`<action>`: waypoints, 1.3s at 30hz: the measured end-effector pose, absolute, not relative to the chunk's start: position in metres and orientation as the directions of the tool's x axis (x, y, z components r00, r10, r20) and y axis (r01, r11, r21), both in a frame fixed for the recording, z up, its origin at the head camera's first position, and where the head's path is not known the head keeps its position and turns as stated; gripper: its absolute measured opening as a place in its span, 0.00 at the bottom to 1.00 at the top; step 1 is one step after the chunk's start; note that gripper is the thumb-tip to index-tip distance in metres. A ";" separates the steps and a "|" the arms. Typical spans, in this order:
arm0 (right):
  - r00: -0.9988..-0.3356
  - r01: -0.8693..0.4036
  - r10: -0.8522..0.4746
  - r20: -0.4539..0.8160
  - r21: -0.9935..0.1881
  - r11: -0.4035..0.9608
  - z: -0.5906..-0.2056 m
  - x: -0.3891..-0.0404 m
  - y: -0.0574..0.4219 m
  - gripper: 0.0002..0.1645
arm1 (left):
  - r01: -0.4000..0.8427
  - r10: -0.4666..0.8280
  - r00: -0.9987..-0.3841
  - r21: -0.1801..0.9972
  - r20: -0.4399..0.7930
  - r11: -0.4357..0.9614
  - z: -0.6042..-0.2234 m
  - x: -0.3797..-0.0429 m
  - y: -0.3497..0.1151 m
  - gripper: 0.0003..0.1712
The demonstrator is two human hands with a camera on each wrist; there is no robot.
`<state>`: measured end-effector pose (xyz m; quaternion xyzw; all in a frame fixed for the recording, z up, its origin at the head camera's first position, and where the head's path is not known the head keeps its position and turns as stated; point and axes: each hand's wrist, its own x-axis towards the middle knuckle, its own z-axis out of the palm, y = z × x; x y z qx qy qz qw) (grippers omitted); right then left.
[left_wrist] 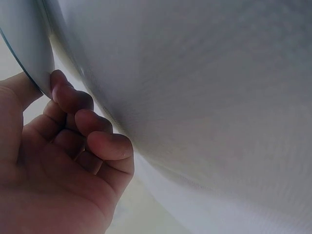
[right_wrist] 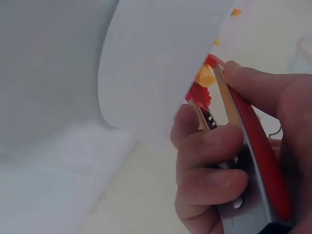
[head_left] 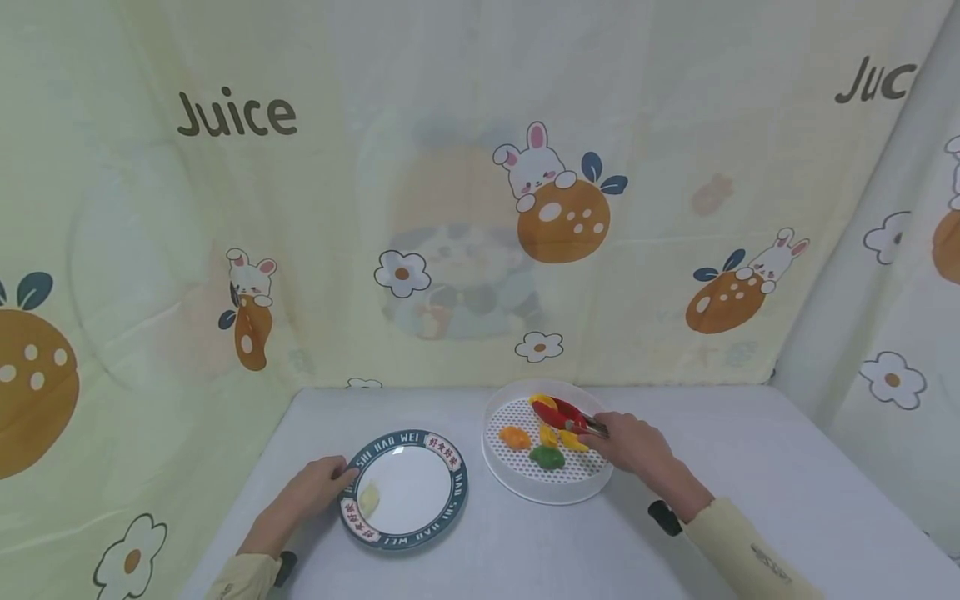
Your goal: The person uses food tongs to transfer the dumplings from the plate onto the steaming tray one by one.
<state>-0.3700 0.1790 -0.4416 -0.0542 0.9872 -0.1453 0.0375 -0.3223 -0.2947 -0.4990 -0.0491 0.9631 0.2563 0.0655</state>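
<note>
My left hand (head_left: 318, 487) pinches the left rim of a white plate (head_left: 402, 540) with a dark teal lettered border. A small pale cream piece (head_left: 369, 500) lies near the plate's left side. In my right hand (head_left: 633, 442) is a pair of red and metal tongs (head_left: 572, 417), reaching over a round white perforated tray (head_left: 549, 493). At the tong tips is a yellow piece (right_wrist: 205, 75), seen between the red ends in the right wrist view. Below the tongs lie an orange piece (head_left: 515, 437), a green piece (head_left: 547, 457) and yellow pieces (head_left: 574, 441).
Plate and tray stand side by side on a white-covered table (head_left: 495, 550), the tray farther back and to the right. A pale curtain (head_left: 457, 83) printed with rabbits, oranges and flowers hangs behind the table's far edge and along the sides.
</note>
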 end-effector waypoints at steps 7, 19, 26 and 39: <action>-0.988 -0.117 -0.140 -0.073 -0.255 0.960 -0.437 -0.374 0.178 0.38 | -0.131 -0.070 -0.987 0.480 -0.145 0.867 -0.500 -0.322 -0.294 0.15; -0.987 -0.119 -0.141 -0.077 -0.245 0.962 -0.434 -0.374 0.180 0.38 | -0.131 -0.072 -0.988 0.484 -0.139 0.865 -0.501 -0.324 -0.293 0.15; -0.988 -0.120 -0.140 -0.065 -0.250 0.961 -0.434 -0.372 0.182 0.42 | -0.129 -0.070 -0.988 0.480 -0.140 0.867 -0.502 -0.324 -0.294 0.15; -0.993 -0.077 -0.105 -0.053 -0.383 0.921 -0.426 -0.352 0.171 0.62 | -0.114 -0.059 -0.990 0.477 -0.130 0.872 -0.504 -0.324 -0.295 0.16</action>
